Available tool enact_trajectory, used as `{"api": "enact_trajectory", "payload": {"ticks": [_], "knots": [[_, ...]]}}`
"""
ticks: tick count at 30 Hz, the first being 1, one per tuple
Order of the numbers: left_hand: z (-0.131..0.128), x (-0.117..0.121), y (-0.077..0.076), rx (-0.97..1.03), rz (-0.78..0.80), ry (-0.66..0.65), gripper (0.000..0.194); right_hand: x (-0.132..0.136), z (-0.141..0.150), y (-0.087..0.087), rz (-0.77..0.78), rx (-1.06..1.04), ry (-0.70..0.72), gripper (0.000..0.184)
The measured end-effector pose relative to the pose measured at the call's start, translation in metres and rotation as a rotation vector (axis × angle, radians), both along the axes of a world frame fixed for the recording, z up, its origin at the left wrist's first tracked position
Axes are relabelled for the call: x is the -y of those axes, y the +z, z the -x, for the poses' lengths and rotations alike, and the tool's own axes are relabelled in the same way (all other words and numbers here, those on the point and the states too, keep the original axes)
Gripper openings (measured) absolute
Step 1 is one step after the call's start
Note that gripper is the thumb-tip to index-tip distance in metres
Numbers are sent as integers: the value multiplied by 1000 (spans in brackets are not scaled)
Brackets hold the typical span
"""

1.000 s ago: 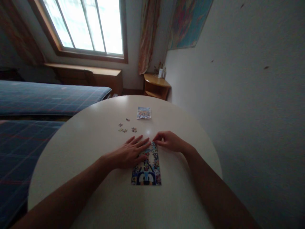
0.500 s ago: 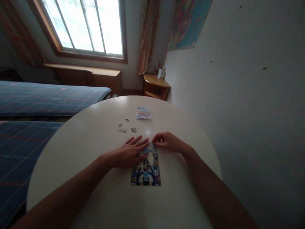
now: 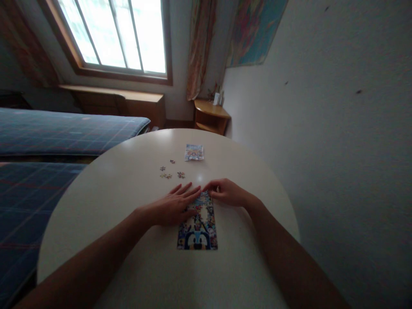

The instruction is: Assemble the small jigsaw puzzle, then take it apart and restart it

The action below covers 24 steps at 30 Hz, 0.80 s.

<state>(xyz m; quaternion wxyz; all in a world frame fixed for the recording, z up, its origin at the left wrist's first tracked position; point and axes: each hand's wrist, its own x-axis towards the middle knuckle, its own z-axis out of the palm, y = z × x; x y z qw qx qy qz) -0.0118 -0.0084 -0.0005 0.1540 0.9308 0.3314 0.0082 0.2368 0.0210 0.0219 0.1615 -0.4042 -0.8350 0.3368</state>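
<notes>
- Resting with the puzzle flat on the round, pale table, close to the near edge, between both forearms; showing a blue, dog-like face at the near end, small multicoloured figures farther up, and pale gaps around the middle.
- Laying the left hand palm down over the left side of the puzzle — open, with fingers spread and thumb apart, reaching across toward the far end.
- Bringing the right hand in from the right to the puzzle's far right corner, with forefinger and thumb bent toward the edge and fingertips just beside those of the left hand; too small to tell about contact between the hands, or about any grip on a piece.
- Lying loose beyond the puzzle and to its left, with a few small pieces: a clump nearest, a pair farther left, a single piece behind the pair, and another bit farthest back.
- Placed straight beyond the puzzle, past the clump, with a printed square packet showing similar colours.
- Seen well beyond the puzzle — to the left, with a plaid-covered bed; straight ahead, with a wooden corner shelf.
</notes>
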Motion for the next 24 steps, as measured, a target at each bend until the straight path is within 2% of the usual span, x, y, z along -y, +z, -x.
{"api": "enact_trajectory", "payload": {"ticks": [5, 24], "knots": [[0, 0, -1, -25, 5, 0, 68, -1, -1, 0, 21, 22, 8, 24], [1, 0, -6, 14, -23, -12, 68, 3, 11, -3, -107, -11, 42, 18]]}}
